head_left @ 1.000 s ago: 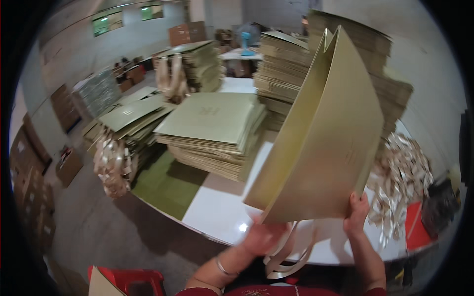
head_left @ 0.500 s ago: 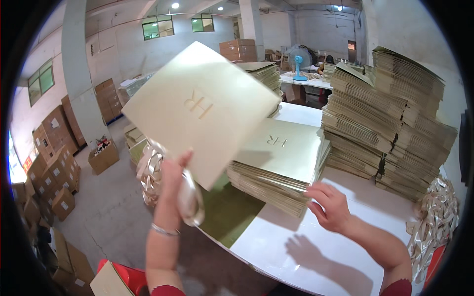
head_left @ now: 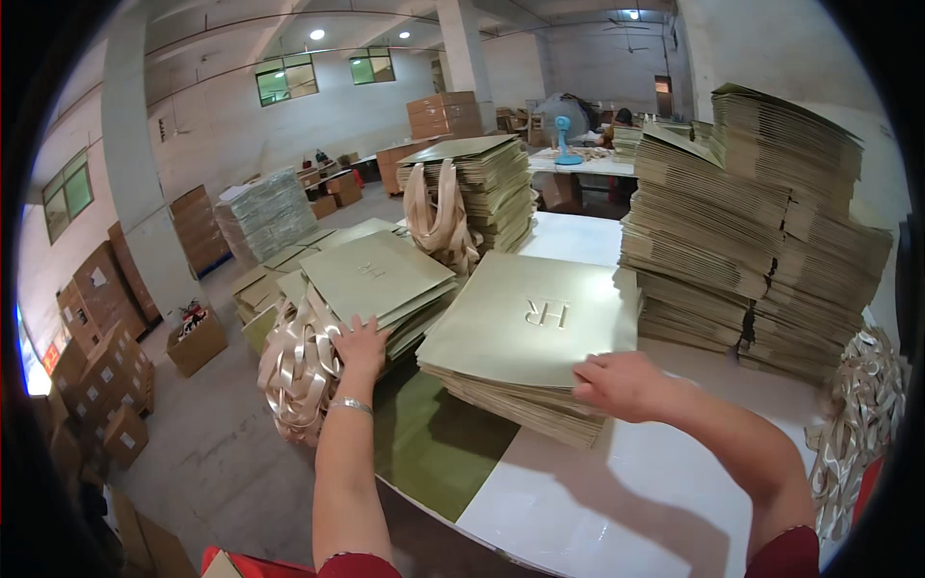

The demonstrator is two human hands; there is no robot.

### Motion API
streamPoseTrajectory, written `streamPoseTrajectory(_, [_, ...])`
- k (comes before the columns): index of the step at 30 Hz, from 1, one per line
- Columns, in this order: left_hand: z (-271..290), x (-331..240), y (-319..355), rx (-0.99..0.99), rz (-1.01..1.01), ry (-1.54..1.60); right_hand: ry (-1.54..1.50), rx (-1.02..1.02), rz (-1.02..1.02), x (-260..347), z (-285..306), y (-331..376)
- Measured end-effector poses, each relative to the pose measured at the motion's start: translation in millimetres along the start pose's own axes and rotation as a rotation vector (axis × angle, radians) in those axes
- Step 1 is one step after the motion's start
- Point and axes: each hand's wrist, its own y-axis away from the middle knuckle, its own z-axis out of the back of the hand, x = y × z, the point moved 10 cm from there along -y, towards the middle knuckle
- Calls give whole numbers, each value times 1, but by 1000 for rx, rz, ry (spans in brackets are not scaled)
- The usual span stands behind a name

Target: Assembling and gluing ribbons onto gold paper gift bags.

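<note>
My left hand (head_left: 361,345) lies spread at the near edge of a pile of flat pale-gold paper bags (head_left: 371,275), its fingers on the top bag. Satin ribbon handles (head_left: 301,371) from that pile hang in a bunch over the table's left edge, beside my left wrist. To the right of it stands another stack, whose top gold bag (head_left: 515,313) has embossed lettering. At this bag's near right corner is my right hand (head_left: 621,385), its fingers closed on the corner; the fingertips are partly hidden.
Tall stacks of folded gold bags (head_left: 732,222) rise at the right of the white table (head_left: 578,491). A further stack with ribbons (head_left: 472,188) stands at the back. Ribbons (head_left: 858,424) hang at the far right. Cardboard boxes (head_left: 106,352) line the floor on the left.
The bag that my left hand held up in the air now lies on the left pile, and that hand has let go. My right hand has closed on the middle stack's top bag.
</note>
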Motion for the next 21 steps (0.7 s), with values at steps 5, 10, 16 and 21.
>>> streamPoseTrajectory(5, [61,-4,29,-449,26,-42,81,-320,130,-1,34,134])
streamPoseTrajectory(10, [155,-143,232,-836,-793,704,100,-382,70,-28,-46,346])
streamPoseTrajectory(16, [82,-331,485,235,-1451,863,48,-126,-213,-12,-81,387])
streamPoseTrajectory(21, [30,-379,500,204,-1427,622,-126,-132,-299,-34,-78,374])
